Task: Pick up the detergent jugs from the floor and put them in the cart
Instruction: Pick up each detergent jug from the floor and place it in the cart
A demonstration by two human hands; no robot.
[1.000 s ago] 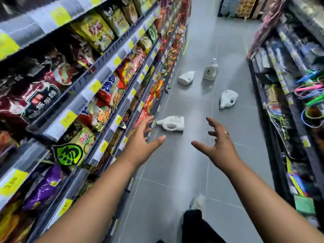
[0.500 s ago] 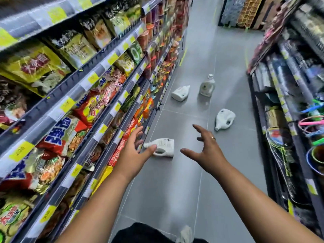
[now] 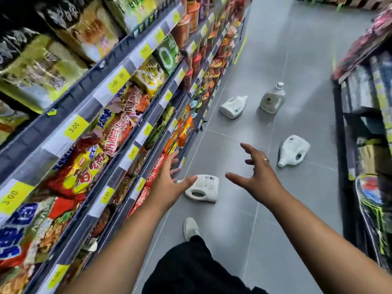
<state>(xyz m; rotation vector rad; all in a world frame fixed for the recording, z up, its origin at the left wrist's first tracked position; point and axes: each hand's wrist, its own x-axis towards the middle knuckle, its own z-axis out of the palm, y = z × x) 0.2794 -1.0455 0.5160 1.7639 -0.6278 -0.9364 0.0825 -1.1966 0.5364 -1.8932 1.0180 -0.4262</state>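
**A:** Where are your hands?

**B:** Both reach out ahead of you over the grey floor (image 3: 286, 240). Your left hand (image 3: 167, 187) has its fingers spread and straight and holds nothing. Its thumb overlaps the nearest jug (image 3: 204, 186), but I cannot tell whether it touches. Your right hand (image 3: 258, 177) is also spread and empty, fingers slightly bent, with a ring (image 3: 265, 159) on one finger.

**A:** And the jugs?

**B:** All four are on the floor. The nearest jug, white, lies on its side between your hands, close to the foot of the left shelving (image 3: 118, 128). A second jug (image 3: 293, 150) lies on its side to the right, near the right shelving (image 3: 364, 128). Farther off, a third jug (image 3: 233, 105) lies by the left shelving. Just right of it, a grey jug (image 3: 272, 98) stands upright.

**A:** Anything nearer?

**B:** Your white shoe (image 3: 191, 228), just short of the nearest jug.
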